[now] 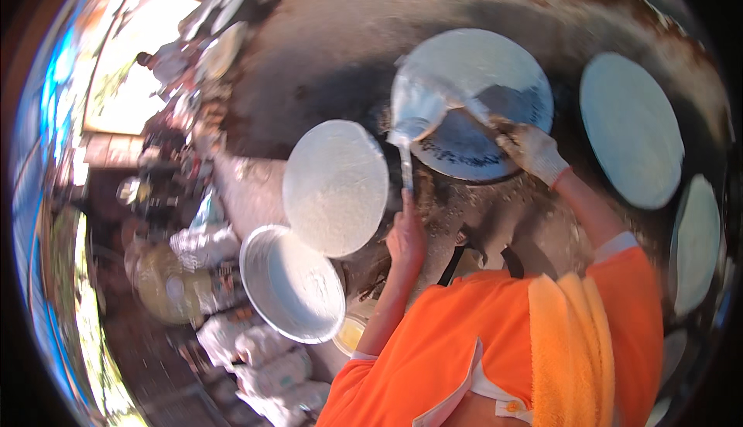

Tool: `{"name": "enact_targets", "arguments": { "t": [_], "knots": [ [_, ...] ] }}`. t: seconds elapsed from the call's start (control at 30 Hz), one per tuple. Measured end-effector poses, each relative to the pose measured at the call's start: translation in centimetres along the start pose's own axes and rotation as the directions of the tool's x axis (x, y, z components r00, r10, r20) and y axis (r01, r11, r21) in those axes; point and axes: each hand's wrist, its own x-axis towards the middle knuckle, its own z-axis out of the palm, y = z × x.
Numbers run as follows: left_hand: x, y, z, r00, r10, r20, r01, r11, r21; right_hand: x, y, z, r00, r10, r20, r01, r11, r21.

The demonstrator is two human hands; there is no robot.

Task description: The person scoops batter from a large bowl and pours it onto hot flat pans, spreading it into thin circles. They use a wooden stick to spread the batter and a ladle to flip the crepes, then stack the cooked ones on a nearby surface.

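Observation:
My left hand grips the handle of a metal ladle, whose bowl is over the left part of a round griddle plate. White batter coats the far part of this plate; its near part shows dark metal. My right hand, in a pale knitted glove, holds a flat wooden spreader over the plate, its far end close to the ladle. Motion blur hides whether the two tools touch. A round white-coated plate lies left of the ladle, beside a metal basin of white liquid.
More round coated plates stand at the right on the curved clay stove. A small tub with yellow contents is beside the basin. White sacks lie at lower left. Another person is at the far upper left.

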Motion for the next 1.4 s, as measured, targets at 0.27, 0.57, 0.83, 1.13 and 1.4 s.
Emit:
{"name": "enact_targets", "arguments": {
  "t": [0.27, 0.57, 0.83, 1.13, 1.4],
  "knots": [
    [-6.9, 0.9, 2.8, 1.0, 0.024, -0.009, -0.025, 0.99, -0.136, -3.3, -2.0, 1.8, 0.995, 0.082, -0.053, -0.07, 0.976, 0.206],
    [-5.8, -4.2, -8.0, 0.975, 0.224, 0.009, 0.001, 0.038, -0.999, -9.6, -8.6, 4.8, 0.878, 0.302, 0.371, -0.439, 0.197, 0.877],
    [-3.3, -11.7, -14.2, 0.957, 0.257, -0.135, -0.134, -0.022, -0.991, -4.0, -20.0, 19.6, 0.721, 0.691, 0.04, 0.042, -0.101, 0.994],
    [-7.7, -17.4, -15.2, 0.985, 0.139, -0.1, -0.09, -0.082, -0.993, 3.3, -17.1, 27.2, 0.642, 0.764, -0.07, -0.15, 0.215, 0.965],
    [-17.3, -19.0, -15.1, 0.997, -0.01, -0.076, -0.076, -0.017, -0.997, -5.8, -18.3, 21.5, 0.695, 0.718, 0.022, 0.088, -0.116, 0.989]
  ]
}}
